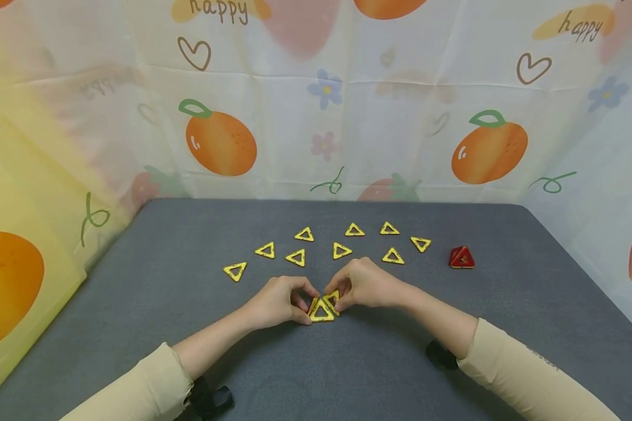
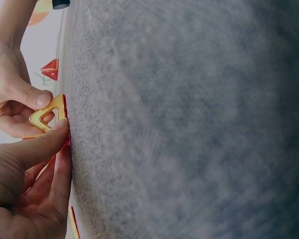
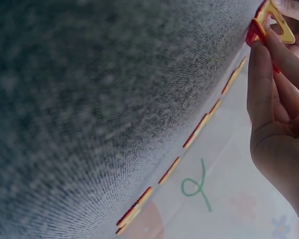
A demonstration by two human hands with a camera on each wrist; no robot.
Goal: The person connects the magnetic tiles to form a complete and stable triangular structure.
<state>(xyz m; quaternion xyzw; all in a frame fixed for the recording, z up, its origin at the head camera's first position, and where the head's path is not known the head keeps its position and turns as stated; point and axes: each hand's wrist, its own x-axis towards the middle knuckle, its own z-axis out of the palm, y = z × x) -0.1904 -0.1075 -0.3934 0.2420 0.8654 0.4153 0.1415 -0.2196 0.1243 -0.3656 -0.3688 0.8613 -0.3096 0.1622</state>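
Both hands meet at a small cluster of yellow triangular tiles with red undersides. The front triangular tile [image 1: 322, 318] leans up facing me. On its left side my left hand [image 1: 281, 301] pinches the cluster between thumb and fingers. My right hand [image 1: 366, 283] holds another triangular tile [image 1: 328, 302] tilted up against the right side, thumb at its lower edge. The left wrist view has the left thumb pressed on a tile's corner [image 2: 38, 118], close over the table. A red face [image 3: 252, 34] shows at the right fingertips in the right wrist view. Fingers hide the cluster's back.
Several loose yellow triangles, among them one triangle [image 1: 297, 252], lie flat in an arc beyond the hands on the grey table [image 1: 137, 327]. A red pyramid [image 1: 462, 257] made of triangles stands at the right. A printed curtain [image 1: 347, 146] hangs behind the table.
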